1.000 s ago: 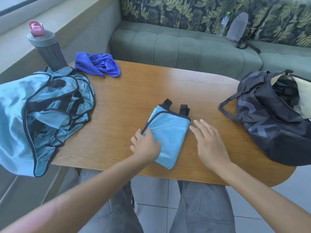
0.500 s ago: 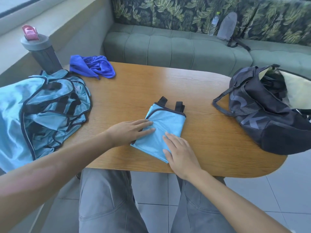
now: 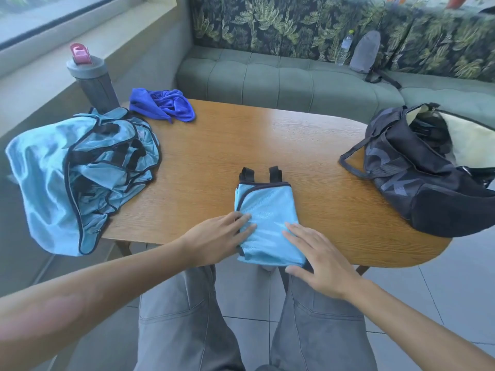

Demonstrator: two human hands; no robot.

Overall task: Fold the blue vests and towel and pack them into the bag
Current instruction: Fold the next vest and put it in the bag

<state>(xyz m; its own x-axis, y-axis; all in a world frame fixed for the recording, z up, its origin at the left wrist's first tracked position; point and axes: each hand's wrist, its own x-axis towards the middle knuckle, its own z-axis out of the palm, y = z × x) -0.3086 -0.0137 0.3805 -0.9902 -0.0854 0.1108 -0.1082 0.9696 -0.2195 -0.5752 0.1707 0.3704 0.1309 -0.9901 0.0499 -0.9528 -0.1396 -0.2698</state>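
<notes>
hands flat: left hand and right hand both press with straight fingers on the folded light-blue mesh vest with black trim, gripping nothing. it lies at the near edge of the oval wooden table. step looks like smoothing the last fold. next move likely calls for lifting it right into the open dark grey fabric bag. unfolded pile of light-blue vests sits left, crumpled royal-blue towel far left.

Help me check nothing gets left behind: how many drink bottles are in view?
2. A grey bottle with a pink cap stands at the table's far left corner behind the heap of blue vests. A clear plastic bottle stands on the sofa beside a grey pouch. Others may be hidden.
</notes>
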